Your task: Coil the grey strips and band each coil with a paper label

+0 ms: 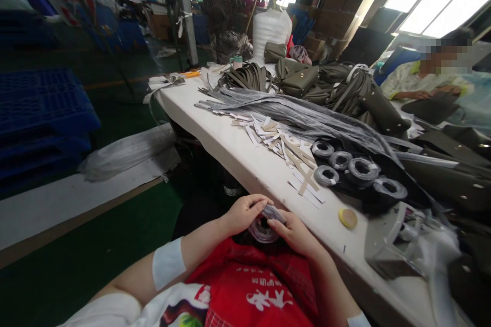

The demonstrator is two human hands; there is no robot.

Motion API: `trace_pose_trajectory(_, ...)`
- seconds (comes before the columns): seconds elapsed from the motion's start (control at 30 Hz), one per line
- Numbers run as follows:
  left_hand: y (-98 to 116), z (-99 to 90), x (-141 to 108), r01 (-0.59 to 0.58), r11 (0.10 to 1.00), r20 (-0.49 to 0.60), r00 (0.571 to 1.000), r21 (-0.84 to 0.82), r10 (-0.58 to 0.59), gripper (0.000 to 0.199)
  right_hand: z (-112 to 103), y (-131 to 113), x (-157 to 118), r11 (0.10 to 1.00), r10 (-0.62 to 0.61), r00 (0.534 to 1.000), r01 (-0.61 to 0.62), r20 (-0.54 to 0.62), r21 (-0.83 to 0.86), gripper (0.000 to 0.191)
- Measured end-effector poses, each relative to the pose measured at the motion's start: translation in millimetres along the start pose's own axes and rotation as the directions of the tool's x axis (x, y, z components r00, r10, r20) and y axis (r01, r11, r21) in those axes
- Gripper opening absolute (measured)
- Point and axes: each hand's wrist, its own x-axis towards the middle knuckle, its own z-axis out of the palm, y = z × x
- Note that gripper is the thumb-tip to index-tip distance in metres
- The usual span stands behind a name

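Above my lap, both hands grip a rolled-up strap coil [264, 235] that looks wrapped in clear plastic film. My left hand [245, 211] is closed on its upper left side, thumb along the top. On the right side, my right hand [294, 231] presses the coil between thumb and fingers. Similar wrapped coils [363, 169] lie in a group on black material on the table. Beside them are a yellow tape roll [347, 218] and scattered paper and beige strips [284, 145].
Long plastic-covered straps [291, 110] and dark olive bags [299, 79] cover the back of the white table [199, 122]. A tape dispenser [391, 240] stands at the right. Across the table sits a co-worker [425, 87] handling dark material. Blue pallets [42, 112] are at the left.
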Motion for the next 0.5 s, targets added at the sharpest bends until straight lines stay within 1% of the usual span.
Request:
trace_pose_trajectory(0.07,-6,3.4,-8,-0.001,0.997,0.165,0.986,0.076,-0.012,0.035,-2,4,-6,0.999,0.046,0.988,-0.047,0.147,0.0,0.037)
trace_pose_trajectory(0.1,-11,6.6,-13,-0.002,0.994,0.216,0.976,0.108,-0.021,0.033,-1,6,-9,0.997,0.075,0.974,-0.071,0.213,-0.024,0.038)
trace_pose_trajectory(0.13,-17,10.6,-19,0.01,0.991,0.244,0.969,0.131,-0.042,0.032,1,7,-12,0.994,0.106,0.958,-0.094,0.266,-0.06,0.038)
trace_pose_trajectory(0.17,-23,15.0,-26,0.046,0.989,0.252,0.964,0.14,-0.081,0.033,4,9,-15,0.988,0.139,0.941,-0.111,0.308,-0.107,0.038)
trace_pose_trajectory(0.23,-36,23.3,-38,0.179,0.975,0.232,0.951,0.132,-0.206,0.04,9,10,-19,0.968,0.195,0.919,-0.124,0.343,-0.218,0.038)
trace_pose_trajectory(0.27,-41,26.4,-43,0.247,0.962,0.224,0.937,0.118,-0.268,0.045,9,9,-21,0.955,0.214,0.917,-0.124,0.337,-0.268,0.037)
trace_pose_trajectory(0.3,-45,28.2,-46,0.3,0.948,0.22,0.923,0.105,-0.317,0.049,7,8,-21,0.943,0.221,0.927,-0.123,0.303,-0.31,0.035)
trace_pose_trajectory(0.33,-46,29.0,-49,0.331,0.938,0.219,0.912,0.102,-0.346,0.052,2,6,-20,0.923,0.22,0.95,-0.13,0.22,-0.361,0.033)
trace_pose_trajectory(0.37,-46,28.7,-50,0.335,0.936,0.219,0.91,0.111,-0.352,0.053,-5,4,-18,0.893,0.211,0.973,-0.155,0.09,-0.423,0.032)
trace_pose_trajectory(0.4,-45,27.8,-50,0.314,0.94,0.227,0.914,0.129,-0.337,0.052,-15,2,-14,0.853,0.192,0.979,-0.201,-0.067,-0.482,0.032)
trace_pose_trajectory(0.43,-42,26.6,-50,0.282,0.948,0.242,0.919,0.148,-0.311,0.052,-27,1,-9,0.805,0.168,0.96,-0.265,-0.225,-0.531,0.033)
trace_pose_trajectory(0.47,-39,25.4,-49,0.256,0.953,0.26,0.92,0.162,-0.292,0.052,-40,1,-3,0.751,0.144,0.92,-0.342,-0.365,-0.565,0.034)
trace_pose_trajectory(0.5,-37,24.5,-48,0.24,0.956,0.28,0.918,0.167,-0.28,0.052,-52,2,3,0.697,0.128,0.871,-0.419,-0.474,-0.582,0.036)
